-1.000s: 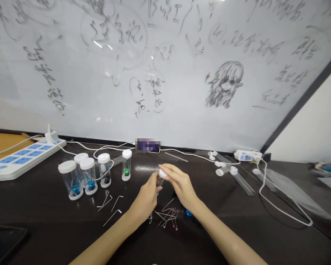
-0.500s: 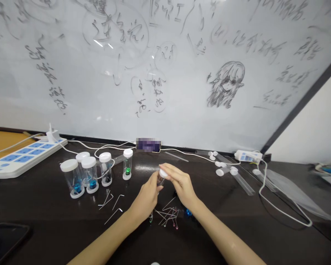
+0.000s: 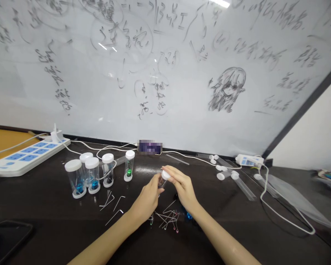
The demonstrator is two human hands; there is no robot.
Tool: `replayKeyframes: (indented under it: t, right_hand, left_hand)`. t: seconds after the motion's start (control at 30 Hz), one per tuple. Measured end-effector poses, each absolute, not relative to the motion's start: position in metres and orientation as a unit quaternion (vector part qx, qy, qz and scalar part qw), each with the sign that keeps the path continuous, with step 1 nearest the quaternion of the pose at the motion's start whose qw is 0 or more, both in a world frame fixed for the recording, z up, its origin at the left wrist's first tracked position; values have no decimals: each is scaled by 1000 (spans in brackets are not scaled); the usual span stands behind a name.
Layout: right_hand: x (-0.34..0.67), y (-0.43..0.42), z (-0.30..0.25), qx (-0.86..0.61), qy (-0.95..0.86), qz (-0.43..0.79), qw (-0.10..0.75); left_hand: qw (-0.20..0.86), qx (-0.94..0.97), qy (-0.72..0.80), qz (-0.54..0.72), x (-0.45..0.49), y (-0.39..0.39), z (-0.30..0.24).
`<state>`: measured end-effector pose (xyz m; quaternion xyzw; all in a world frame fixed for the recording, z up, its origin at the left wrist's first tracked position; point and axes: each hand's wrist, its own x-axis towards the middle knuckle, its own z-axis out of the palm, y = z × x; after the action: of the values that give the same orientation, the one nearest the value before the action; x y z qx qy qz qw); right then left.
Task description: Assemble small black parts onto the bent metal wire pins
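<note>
Below the frame's centre, our left hand (image 3: 146, 198) pinches a clear tube (image 3: 162, 183) between its fingers; our right hand (image 3: 185, 185) holds its white cap (image 3: 166, 175), fingers together. Only our view shifts slightly; the work seems unadvanced.

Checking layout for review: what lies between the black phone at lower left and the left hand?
In the head view, a few bent metal rods lie on the table between the phone and left hand.

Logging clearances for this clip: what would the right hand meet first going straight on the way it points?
Most likely the white cap on the clear tube in the left hand; the right hand seems to touch it, though depth is unclear.
</note>
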<state>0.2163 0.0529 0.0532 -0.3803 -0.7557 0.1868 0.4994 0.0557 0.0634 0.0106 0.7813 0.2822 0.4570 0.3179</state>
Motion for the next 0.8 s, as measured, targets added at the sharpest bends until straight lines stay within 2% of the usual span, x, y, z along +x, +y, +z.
replayKeyframes:
  t: [0.2, 0.6, 0.8]
  right_hand:
    - [215, 52, 53, -403, -723, 196, 525]
    - [224, 53, 55, -362, -809, 114, 448]
    - [220, 53, 51, -368, -811, 94, 445]
  left_hand:
    - [325, 783, 277, 453, 57, 64, 9]
    - [338, 777, 287, 448, 57, 62, 14]
    - [327, 781, 280, 452, 56, 62, 16]
